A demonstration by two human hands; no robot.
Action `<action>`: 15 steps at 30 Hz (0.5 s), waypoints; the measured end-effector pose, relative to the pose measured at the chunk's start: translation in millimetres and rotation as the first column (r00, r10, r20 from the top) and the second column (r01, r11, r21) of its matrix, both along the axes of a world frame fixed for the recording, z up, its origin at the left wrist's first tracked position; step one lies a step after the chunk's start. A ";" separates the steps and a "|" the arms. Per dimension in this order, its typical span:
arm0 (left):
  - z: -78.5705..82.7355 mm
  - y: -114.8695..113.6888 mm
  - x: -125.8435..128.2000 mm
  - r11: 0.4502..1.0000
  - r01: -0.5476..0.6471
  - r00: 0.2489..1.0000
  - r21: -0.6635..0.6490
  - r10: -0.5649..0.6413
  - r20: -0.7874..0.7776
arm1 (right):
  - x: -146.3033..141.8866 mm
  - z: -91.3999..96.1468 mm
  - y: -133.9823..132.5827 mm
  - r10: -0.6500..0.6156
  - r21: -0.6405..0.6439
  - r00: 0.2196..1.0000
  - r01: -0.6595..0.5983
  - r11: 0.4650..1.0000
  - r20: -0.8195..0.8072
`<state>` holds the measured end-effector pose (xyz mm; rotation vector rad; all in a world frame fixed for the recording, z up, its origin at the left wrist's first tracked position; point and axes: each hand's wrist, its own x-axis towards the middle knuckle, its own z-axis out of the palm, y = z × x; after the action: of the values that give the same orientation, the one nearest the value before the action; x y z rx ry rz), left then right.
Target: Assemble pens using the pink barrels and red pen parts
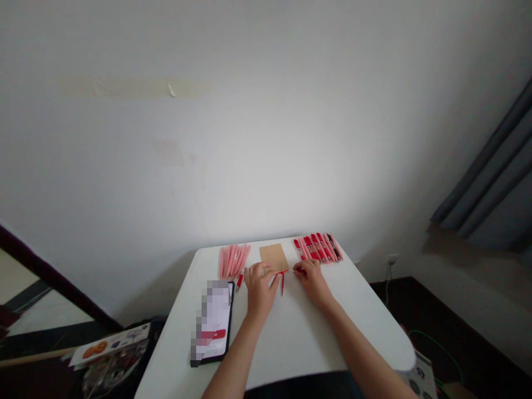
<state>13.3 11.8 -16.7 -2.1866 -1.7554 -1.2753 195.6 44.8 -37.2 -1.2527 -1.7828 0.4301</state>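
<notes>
My left hand point(261, 285) is bent over the table, its thumb and fingertips at the red end of a thin red and white pen part point(286, 271). My right hand point(311, 281) pinches the whitish end of the same part with curled fingers. Just below it a slim red pen piece point(282, 285) points toward me; whether the two touch, I cannot tell. Behind my hands lies a brown paper sheet point(274, 256). Beside my left fingers rests a short red pen piece point(240, 282).
The white table point(299, 354) stands against a wall. Pink pen tubes point(234, 261) lie in a bunch at the back left. Several red pens point(318, 248) and a black one lie in a row at the back right. A phone point(214, 324) sits along the left side.
</notes>
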 end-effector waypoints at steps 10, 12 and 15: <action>-0.4 -0.8 -1.1 1.000 -0.012 1.000 -0.016 0.012 0.009 | 1.8 -1.0 0.5 -0.045 0.032 0.998 0.046 0.998 -0.047; -0.9 -0.6 -1.1 1.000 -0.013 1.000 -0.015 0.013 0.005 | 0.8 -1.0 -0.1 -0.033 0.043 0.998 0.035 0.998 -0.054; -1.2 -0.3 -1.0 1.000 -0.006 1.000 -0.024 0.006 0.002 | -0.7 0.5 -1.2 -0.013 0.060 0.999 0.016 0.998 -0.049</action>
<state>12.3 11.5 -18.0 -2.1914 -1.7859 -1.2625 194.9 43.6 -36.7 -1.2030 -1.7318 0.3924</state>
